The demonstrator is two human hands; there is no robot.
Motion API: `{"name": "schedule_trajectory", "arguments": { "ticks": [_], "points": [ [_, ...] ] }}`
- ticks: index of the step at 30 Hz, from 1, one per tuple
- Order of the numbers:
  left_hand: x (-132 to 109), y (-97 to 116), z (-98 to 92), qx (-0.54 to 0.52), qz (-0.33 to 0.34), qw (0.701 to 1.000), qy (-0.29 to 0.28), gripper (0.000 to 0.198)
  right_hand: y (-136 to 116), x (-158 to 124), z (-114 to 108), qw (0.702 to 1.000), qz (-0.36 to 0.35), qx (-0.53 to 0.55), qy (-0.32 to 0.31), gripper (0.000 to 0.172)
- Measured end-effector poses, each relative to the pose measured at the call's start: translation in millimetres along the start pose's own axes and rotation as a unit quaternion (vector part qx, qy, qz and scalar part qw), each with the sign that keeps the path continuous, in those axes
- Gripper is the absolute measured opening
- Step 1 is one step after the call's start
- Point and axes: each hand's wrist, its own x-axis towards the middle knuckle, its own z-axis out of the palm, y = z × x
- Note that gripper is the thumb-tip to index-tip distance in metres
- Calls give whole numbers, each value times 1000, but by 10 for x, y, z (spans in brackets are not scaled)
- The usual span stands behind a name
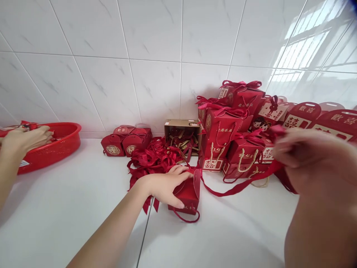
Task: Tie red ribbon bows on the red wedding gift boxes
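Observation:
A small red gift box [189, 195] with a cord handle stands on the white table [217, 234]. My left hand [164, 186] grips it from the left, thumb on the near side and fingers over the top. From the top of the box a red ribbon [234, 190] runs in a sagging curve to the right. My right hand [295, 156], raised and slightly blurred, has its fingers closed on the ribbon's far end. Just behind my left hand lies a heap of loose red ribbons [157, 152].
Finished-looking red boxes with bows [223, 126] are stacked at the right, beside flat-topped red boxes [301, 115]. Behind the ribbons, a cardboard box [182, 123] holds red and gold strips. Two red boxes [113, 145] stand left. Another person's hand [30, 136] reaches over a red basin [67, 143].

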Motion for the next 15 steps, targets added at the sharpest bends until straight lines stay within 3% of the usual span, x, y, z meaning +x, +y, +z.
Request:
{"name": "schedule_trajectory", "arguments": {
  "ticks": [2,4,5,11,15],
  "points": [
    [13,-7,-4,-16,3,1000,8,91,-84,-4,264,984,65,-28,-165,24],
    [15,4,-8,-30,-3,999,29,87,-59,4,464,938,118,-52,-322,30],
    [15,13,-9,-35,-4,998,44,82,-15,10,542,917,132,-57,-371,31],
    [28,61,19,-67,16,990,124,47,262,23,814,855,129,-92,-494,31],
    [69,85,57,-70,38,985,152,30,332,5,904,851,145,-101,-494,31]
  ]
}}
